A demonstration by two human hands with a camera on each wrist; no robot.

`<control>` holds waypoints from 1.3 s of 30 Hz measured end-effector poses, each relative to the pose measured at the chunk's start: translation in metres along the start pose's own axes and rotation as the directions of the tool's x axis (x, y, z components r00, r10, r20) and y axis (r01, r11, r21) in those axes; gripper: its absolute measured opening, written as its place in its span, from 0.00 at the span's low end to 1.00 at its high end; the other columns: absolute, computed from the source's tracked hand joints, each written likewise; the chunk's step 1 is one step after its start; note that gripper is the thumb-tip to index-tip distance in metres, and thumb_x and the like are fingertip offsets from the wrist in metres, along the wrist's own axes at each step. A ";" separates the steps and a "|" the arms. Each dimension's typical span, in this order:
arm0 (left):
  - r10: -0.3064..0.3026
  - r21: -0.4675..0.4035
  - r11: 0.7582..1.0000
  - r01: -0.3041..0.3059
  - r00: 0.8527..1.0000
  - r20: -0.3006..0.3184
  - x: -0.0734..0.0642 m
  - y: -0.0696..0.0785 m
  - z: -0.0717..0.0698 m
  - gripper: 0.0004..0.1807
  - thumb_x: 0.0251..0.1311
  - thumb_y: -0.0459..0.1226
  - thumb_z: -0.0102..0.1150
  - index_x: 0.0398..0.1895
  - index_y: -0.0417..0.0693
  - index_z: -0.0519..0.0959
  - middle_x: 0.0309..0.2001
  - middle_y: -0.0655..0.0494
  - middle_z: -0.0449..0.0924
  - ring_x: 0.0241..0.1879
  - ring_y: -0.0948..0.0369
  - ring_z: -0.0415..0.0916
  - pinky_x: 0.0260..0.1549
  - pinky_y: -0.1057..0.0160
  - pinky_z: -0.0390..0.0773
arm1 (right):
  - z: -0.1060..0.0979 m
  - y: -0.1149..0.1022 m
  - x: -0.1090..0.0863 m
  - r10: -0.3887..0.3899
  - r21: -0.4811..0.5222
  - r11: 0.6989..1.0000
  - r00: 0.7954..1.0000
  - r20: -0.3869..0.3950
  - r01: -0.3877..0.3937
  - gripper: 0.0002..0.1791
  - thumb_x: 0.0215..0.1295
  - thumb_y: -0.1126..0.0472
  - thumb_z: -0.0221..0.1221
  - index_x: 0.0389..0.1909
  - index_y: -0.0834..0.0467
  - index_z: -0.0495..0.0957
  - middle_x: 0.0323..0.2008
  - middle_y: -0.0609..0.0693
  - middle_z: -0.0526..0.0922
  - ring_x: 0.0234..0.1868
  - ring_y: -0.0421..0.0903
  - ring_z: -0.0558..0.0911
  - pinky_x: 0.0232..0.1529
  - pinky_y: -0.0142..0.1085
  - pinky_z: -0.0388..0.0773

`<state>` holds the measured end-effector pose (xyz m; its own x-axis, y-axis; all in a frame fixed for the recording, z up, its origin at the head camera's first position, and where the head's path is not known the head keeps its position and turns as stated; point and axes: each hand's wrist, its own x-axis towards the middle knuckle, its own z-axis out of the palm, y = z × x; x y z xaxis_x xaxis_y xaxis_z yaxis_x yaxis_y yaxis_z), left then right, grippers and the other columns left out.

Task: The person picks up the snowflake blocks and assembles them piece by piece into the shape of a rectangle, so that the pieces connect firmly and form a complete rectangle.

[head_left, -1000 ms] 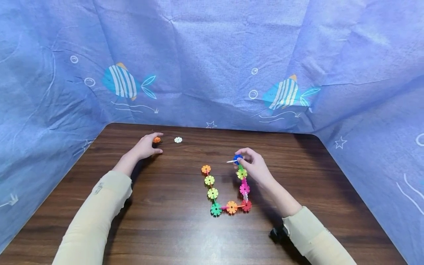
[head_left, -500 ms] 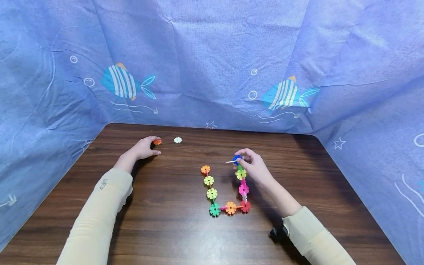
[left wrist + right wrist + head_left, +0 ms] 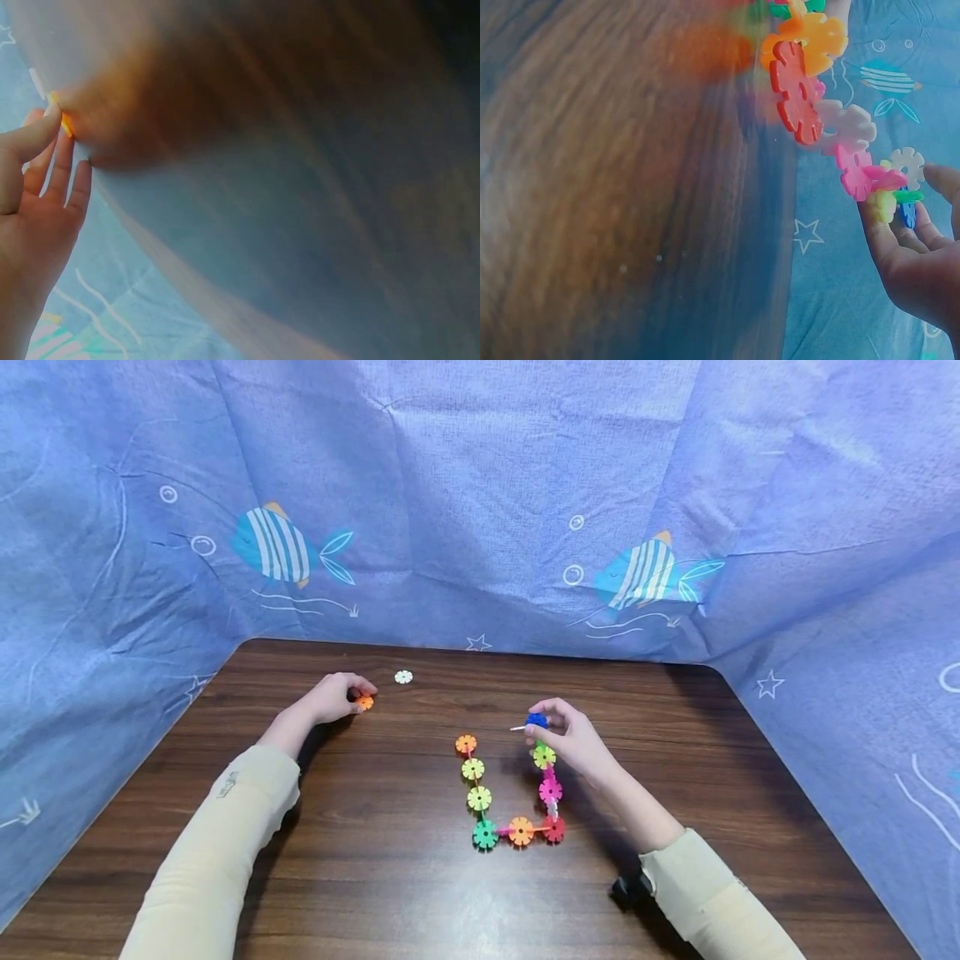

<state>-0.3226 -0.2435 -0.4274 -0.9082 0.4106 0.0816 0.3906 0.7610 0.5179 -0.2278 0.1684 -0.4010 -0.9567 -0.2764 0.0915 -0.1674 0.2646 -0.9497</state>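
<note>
My left hand (image 3: 333, 698) pinches an orange snowflake disc (image 3: 366, 702) between thumb and fingertips at the table's back left. In the left wrist view only a thin edge of that orange disc (image 3: 63, 120) shows. My right hand (image 3: 573, 739) holds the end of a U-shaped chain of interlocked snowflake discs, its fingers at a blue disc (image 3: 536, 720). A white disc (image 3: 909, 166) joins this end, close to the thumb in the right wrist view. The chain runs through a pink disc (image 3: 551, 791), a red one (image 3: 554, 829) and a green one (image 3: 485, 834) to an orange end disc (image 3: 466, 743).
A loose white disc (image 3: 403, 677) lies near the back edge of the brown wooden table (image 3: 360, 877). Blue fish-print cloth (image 3: 465, 510) hangs behind and at both sides. Something black (image 3: 630, 890) sits by the right sleeve.
The left hand has taken the loose orange disc between its fingertips and brought it slightly nearer and to the right. The right hand and the chain have barely shifted.
</note>
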 end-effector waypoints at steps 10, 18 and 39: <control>-0.014 0.031 0.999 0.014 1.000 0.001 -0.002 0.003 0.003 0.13 0.46 0.28 0.69 0.38 0.39 0.82 0.36 0.46 0.78 0.36 0.54 0.73 0.40 0.58 0.72 | 0.001 -0.014 -0.006 0.039 0.012 0.999 0.999 0.007 -0.039 0.19 0.61 0.66 0.61 0.49 0.69 0.68 0.40 0.73 0.79 0.40 0.66 0.81 0.33 0.32 0.79; -0.025 0.024 0.999 0.026 0.998 -0.050 -0.005 0.007 0.001 0.09 0.44 0.29 0.72 0.30 0.41 0.81 0.30 0.50 0.77 0.33 0.56 0.72 0.37 0.59 0.71 | 0.004 -0.031 -0.014 0.031 0.032 0.999 0.999 -0.016 -0.031 0.18 0.62 0.67 0.60 0.47 0.70 0.66 0.38 0.74 0.79 0.29 0.42 0.82 0.23 0.28 0.72; 0.070 -0.026 0.996 -0.080 0.959 -0.274 -0.003 0.081 -0.003 0.04 0.51 0.29 0.66 0.30 0.42 0.81 0.26 0.53 0.81 0.28 0.60 0.75 0.31 0.62 0.74 | 0.007 -0.005 0.003 0.011 0.088 0.996 0.993 -0.119 -0.001 0.20 0.60 0.65 0.63 0.49 0.66 0.67 0.38 0.62 0.81 0.30 0.38 0.83 0.30 0.30 0.80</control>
<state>-0.2890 -0.1848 -0.3829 -0.8851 0.3096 0.3474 0.4579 0.7128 0.5313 -0.2284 0.1593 -0.3979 -0.9800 -0.1616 0.1157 -0.1449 0.1824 -0.9725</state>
